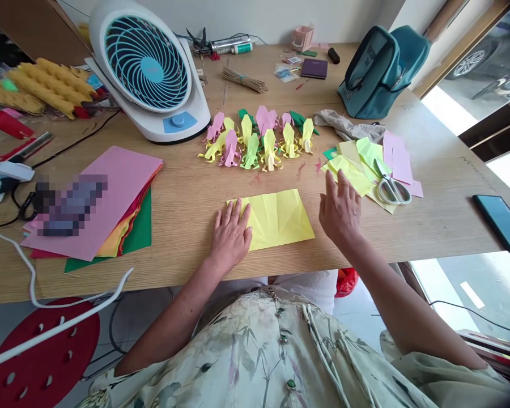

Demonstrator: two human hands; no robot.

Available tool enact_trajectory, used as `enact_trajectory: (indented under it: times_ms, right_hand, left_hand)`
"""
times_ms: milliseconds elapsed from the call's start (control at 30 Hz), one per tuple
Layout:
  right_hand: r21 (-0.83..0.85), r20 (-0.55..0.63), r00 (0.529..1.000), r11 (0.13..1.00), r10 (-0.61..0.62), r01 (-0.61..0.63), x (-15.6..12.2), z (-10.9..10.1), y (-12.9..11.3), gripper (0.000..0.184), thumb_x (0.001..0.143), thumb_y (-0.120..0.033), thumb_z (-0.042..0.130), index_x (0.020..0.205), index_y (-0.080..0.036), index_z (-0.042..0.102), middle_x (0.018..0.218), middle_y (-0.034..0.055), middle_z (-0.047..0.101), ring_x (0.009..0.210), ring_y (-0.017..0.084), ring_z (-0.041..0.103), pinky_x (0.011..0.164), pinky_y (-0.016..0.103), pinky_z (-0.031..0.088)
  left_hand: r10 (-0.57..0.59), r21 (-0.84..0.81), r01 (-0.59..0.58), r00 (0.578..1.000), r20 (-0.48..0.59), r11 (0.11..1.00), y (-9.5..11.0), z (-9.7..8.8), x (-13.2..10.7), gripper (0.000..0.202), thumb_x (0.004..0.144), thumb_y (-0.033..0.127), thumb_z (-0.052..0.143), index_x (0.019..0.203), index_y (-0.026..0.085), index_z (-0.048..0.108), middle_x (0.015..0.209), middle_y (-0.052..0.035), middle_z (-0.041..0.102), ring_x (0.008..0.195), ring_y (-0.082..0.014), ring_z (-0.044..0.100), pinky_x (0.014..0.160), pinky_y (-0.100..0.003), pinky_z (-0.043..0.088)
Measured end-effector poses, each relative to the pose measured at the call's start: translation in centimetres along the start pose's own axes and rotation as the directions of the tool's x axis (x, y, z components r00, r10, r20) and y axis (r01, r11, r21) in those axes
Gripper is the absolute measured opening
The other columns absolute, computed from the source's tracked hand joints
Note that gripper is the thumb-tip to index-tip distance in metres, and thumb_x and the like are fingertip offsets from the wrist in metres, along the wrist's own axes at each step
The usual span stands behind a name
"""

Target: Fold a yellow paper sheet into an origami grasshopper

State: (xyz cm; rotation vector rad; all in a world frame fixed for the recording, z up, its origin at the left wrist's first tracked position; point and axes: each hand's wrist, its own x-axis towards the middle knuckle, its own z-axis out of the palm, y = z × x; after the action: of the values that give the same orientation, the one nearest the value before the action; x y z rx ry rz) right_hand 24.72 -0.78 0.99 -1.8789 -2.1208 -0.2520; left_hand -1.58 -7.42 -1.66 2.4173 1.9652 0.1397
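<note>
A creased yellow paper sheet lies flat on the wooden table in front of me. My left hand rests flat on the sheet's left edge, fingers stretched out. My right hand hovers just right of the sheet, fingers extended toward a pile of yellow, green and pink paper pieces; it holds nothing. Scissors lie on that pile. Behind the sheet stand several folded paper figures in pink, yellow and green.
A stack of coloured paper lies at the left. A white and blue desk fan stands behind it. A teal bag sits at the back right, a dark phone near the right edge, a red stool below left.
</note>
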Motion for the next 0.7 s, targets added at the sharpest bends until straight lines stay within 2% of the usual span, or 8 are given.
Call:
enact_trajectory:
  times_ms: [33,167,233,367,500,600,700]
  right_hand:
    - [0.046,0.003,1.0,0.999,-0.016,0.016,0.6,-0.1,-1.4,0.061,0.099,-0.026,0.034,0.159,-0.014,0.025,0.16,0.0211,0.031,0.139,0.038,0.04,0.107,0.055,0.04]
    - [0.277,0.108,0.965,0.939,-0.241,0.204,2.0,1.1,-7.2,0.059,0.1,-0.022,0.028,0.159,-0.013,0.024,0.16,0.0174,0.035,0.135,0.034,0.047,0.108,0.051,0.041]
    - [0.33,0.148,0.938,0.91,-0.313,0.251,1.8,2.3,-8.6,0.057,0.1,-0.022,0.031,0.156,-0.01,0.031,0.159,0.0165,0.038,0.14,0.03,0.043,0.113,0.047,0.038]
    - [0.338,0.206,0.918,0.905,-0.34,0.259,1.0,4.3,-7.9,0.052,0.101,-0.027,0.037,0.149,-0.01,0.044,0.16,0.0121,0.038,0.148,0.028,0.033,0.122,0.045,0.025]
    - [0.336,0.207,0.915,0.904,-0.346,0.266,0.7,4.7,-7.1,0.052,0.101,-0.028,0.038,0.149,-0.01,0.044,0.161,0.0125,0.035,0.149,0.027,0.032,0.123,0.044,0.023]
    - [0.346,0.193,0.92,0.901,-0.342,0.262,0.7,4.7,-7.3,0.052,0.101,-0.028,0.037,0.15,-0.009,0.043,0.161,0.0126,0.035,0.149,0.027,0.032,0.122,0.045,0.024]
    - [0.354,0.179,0.925,0.899,-0.335,0.257,0.6,5.0,-7.4,0.054,0.102,-0.027,0.034,0.151,-0.007,0.041,0.161,0.0127,0.035,0.149,0.027,0.032,0.122,0.044,0.024]
  left_hand:
    - [0.0,0.0,0.0,1.0,-0.003,1.0,0.0,0.0,0.0,0.059,0.101,0.032,0.034,0.157,0.018,0.03,0.167,-0.0103,0.021,0.154,-0.031,0.02,0.123,-0.054,0.021]
    - [-0.013,0.003,0.013,1.0,0.009,1.0,0.1,-0.2,0.1,0.059,0.101,0.032,0.034,0.157,0.018,0.03,0.166,-0.0107,0.023,0.154,-0.0308,0.021,0.123,-0.054,0.021]
    - [-0.017,0.002,0.017,1.0,0.02,1.0,0.2,-0.3,0.1,0.059,0.1,0.032,0.034,0.157,0.017,0.03,0.166,-0.0106,0.023,0.154,-0.0306,0.021,0.123,-0.054,0.021]
    - [-0.006,0.004,0.006,1.0,0.021,1.0,0.1,-0.3,0.0,0.06,0.1,0.031,0.035,0.157,0.016,0.03,0.167,-0.0101,0.021,0.154,-0.0301,0.021,0.123,-0.054,0.021]
    - [-0.032,0.023,0.031,0.998,0.047,0.999,0.5,-1.1,0.3,0.059,0.099,0.03,0.035,0.156,0.015,0.033,0.165,-0.0115,0.024,0.153,-0.0319,0.022,0.122,-0.062,0.015]
    - [-0.068,0.039,0.066,0.997,0.044,0.997,2.2,-2.6,0.7,0.06,0.096,0.027,0.04,0.153,0.009,0.036,0.165,-0.015,0.026,0.154,-0.0326,0.019,0.123,-0.062,0.012]
    - [-0.041,0.048,0.041,0.999,-0.005,0.998,4.9,-3.4,1.4,0.06,0.094,0.02,0.042,0.152,0.006,0.037,0.165,-0.0154,0.025,0.155,-0.0338,0.014,0.124,-0.061,0.007]
